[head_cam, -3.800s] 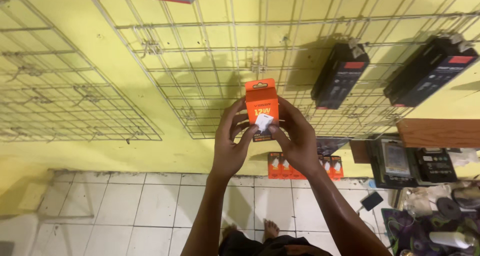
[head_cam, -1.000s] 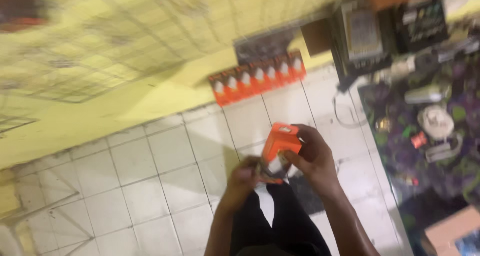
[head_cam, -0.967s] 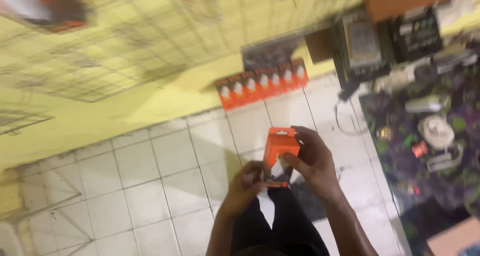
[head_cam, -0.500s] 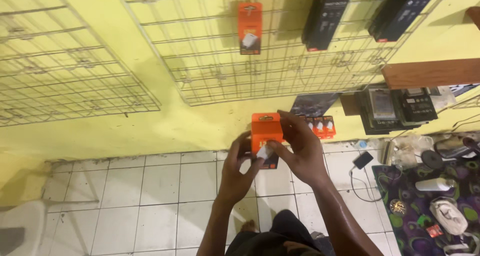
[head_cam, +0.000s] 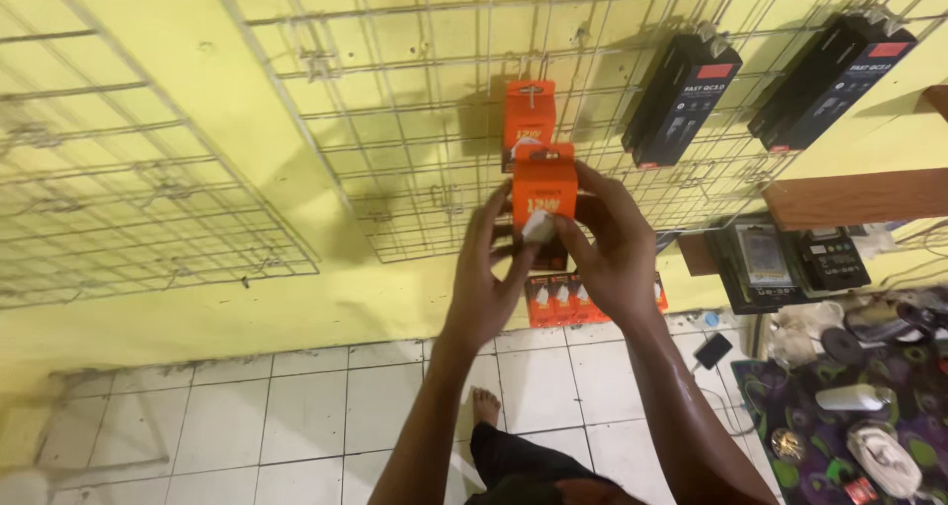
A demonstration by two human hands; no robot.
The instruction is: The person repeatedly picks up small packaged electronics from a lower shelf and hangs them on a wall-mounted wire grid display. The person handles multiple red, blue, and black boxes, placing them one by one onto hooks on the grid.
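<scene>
Both hands, left [head_cam: 486,286] and right [head_cam: 610,250], grip one orange box [head_cam: 543,191] up against the wire grid [head_cam: 395,120]. Another orange pack [head_cam: 529,115] hangs just above it, near the grid's lower edge.

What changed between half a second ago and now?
Both hands, left hand and right hand, raised the orange charger box from below the wire grid up against it, just under the hung orange box. Grip unchanged; the black boxes stayed hanging.

I see a yellow wall [head_cam: 197,61] hung with wire grid panels [head_cam: 148,209], a white tiled floor [head_cam: 296,406], and a brown wooden shelf [head_cam: 859,197] at right.
</scene>
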